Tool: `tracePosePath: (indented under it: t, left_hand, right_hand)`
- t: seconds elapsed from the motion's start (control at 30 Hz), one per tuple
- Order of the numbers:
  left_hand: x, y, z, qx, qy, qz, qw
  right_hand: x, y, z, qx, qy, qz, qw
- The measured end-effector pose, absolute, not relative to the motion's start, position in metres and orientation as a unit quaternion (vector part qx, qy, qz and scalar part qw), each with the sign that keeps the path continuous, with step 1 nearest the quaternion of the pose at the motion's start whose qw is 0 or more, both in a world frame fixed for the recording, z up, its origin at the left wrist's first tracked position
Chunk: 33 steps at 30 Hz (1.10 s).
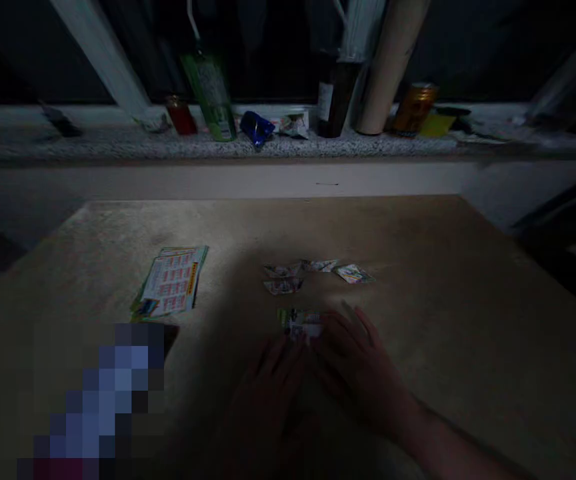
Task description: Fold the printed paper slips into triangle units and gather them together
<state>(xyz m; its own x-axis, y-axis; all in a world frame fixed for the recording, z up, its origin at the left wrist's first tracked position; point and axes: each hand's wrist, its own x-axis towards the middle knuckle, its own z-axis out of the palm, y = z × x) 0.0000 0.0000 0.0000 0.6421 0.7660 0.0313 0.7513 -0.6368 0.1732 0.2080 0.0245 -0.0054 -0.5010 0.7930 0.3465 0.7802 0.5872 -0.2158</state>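
Observation:
A small printed paper slip lies on the table in front of me, partly covered by my fingers. My left hand has its fingertips on the slip's lower edge, fingers close together. From the right, my right hand grips the slip's right end with bent fingers. Deep shadow hides both thumbs. Just beyond the slip are several small folded paper pieces, among them a dark one and a lighter one. Off to the left rests a stack of printed leaflets.
A pixelated patch covers something at the lower left. Along the granite windowsill stand a green bottle, a red jar, a crumpled blue can, a dark bottle, a cardboard tube and an orange can.

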Motion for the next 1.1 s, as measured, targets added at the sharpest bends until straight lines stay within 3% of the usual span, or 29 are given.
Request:
tracePosePath:
  t: [1.1]
  left_hand:
    - [-0.0014, 0.0026, 0.0045, 0.896, 0.427, 0.035, 0.119]
  right_hand:
    - [0.2156, 0.0263, -0.0011, -0.480, -0.863, -0.013, 0.155]
